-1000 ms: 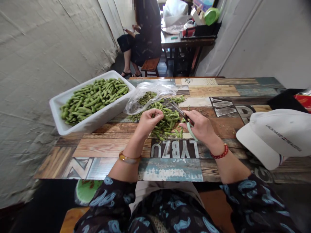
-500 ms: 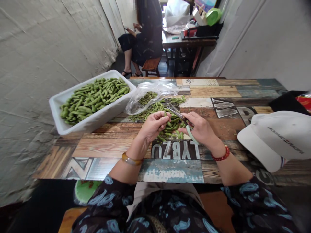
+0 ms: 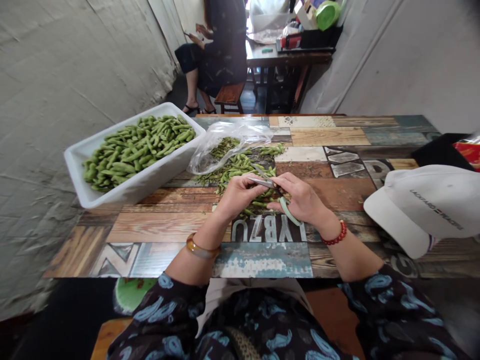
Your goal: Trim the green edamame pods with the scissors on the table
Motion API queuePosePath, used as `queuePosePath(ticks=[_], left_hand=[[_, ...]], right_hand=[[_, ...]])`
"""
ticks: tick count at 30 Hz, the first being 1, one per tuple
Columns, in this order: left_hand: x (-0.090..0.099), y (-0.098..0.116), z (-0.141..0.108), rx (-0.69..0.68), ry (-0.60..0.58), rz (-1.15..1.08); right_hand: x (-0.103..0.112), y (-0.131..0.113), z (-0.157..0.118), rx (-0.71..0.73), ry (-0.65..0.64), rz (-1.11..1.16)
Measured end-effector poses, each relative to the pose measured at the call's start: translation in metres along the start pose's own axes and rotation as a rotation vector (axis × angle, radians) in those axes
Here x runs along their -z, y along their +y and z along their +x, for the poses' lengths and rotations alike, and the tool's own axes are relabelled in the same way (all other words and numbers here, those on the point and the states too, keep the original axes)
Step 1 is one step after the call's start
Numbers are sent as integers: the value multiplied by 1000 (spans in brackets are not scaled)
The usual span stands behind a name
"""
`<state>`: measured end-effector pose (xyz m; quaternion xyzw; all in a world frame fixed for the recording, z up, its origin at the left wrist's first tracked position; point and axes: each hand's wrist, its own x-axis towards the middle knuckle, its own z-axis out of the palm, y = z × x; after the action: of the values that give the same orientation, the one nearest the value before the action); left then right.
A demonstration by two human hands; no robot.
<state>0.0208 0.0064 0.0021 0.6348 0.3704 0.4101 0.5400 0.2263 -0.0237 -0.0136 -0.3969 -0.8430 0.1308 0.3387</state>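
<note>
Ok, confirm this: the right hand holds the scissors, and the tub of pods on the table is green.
The tub is white, not green, as the head view shows. It does hold pods on the table, and the right hand holds the scissors.

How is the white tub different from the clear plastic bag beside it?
The tub is opaque, while the bag is see-through. The tub stands stiff and straight-walled, heaped with green pods; the bag lies limp and crumpled. The tub also looks bigger than the bag. Both are on the same table.
</note>
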Motion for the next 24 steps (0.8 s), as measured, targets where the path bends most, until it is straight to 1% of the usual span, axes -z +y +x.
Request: queuePosePath(ticks=[4,11,13,16,17,19,22,24], left_hand=[[1,-2,1,31,-1,1],[3,-4,2,54,60,68],[4,-3,4,46,92,73],[4,-2,5,19,195,55],[4,-1,6,27,231,18],[5,1,5,100,267,-132],[7,4,5,229,252,-405],[8,5,5,258,249,-507]], right_hand=[[-2,-2,-1,-15,18,-27],[3,-2,-1,-55,-63,-113],[4,-1,-2,-62,-75,-129],[4,2,-2,-85,-43,-138],[4,3,-2,-100,-21,-137],[3,6,-2,-132,33,-127],[3,8,-1,-152,100,-100],[2,6,0,-146,122,-73]])
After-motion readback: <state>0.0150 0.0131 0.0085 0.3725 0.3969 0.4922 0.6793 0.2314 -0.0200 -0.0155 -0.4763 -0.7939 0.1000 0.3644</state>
